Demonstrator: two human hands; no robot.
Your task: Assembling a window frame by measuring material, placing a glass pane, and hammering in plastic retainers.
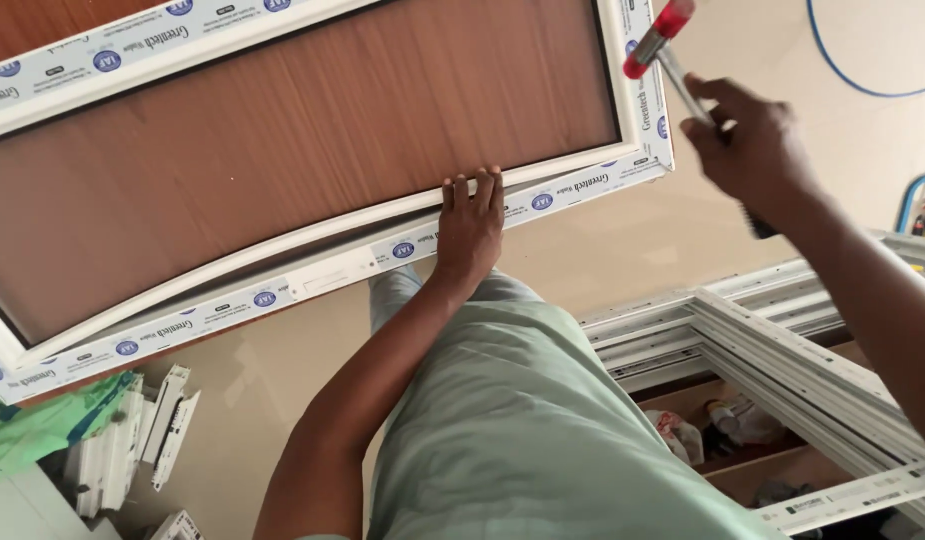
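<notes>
- The left hand (470, 228) lies flat, fingers spread and open, pressing on the lower rail of a white window frame (333, 268); it clasps nothing.
- The window frame rests on a brown wood-grain table (313, 130), its near rail running slantwise from lower left to upper right, with blue-marked protective film along it.
- The right hand (748, 150) is raised just beyond the frame's right corner, its grip closed around the metal shaft of a hammer (673, 55).
- The hammer has a red head, which is held up above the frame's right upright, not touching it.
- A stack of more white frames (783, 345) lies on the floor to the right, well apart from the left hand.
- Short white profile offcuts (153, 430) and a green cloth (33, 430) lie at lower left.
- A blue cable (853, 75) curves over the pale floor at upper right.
</notes>
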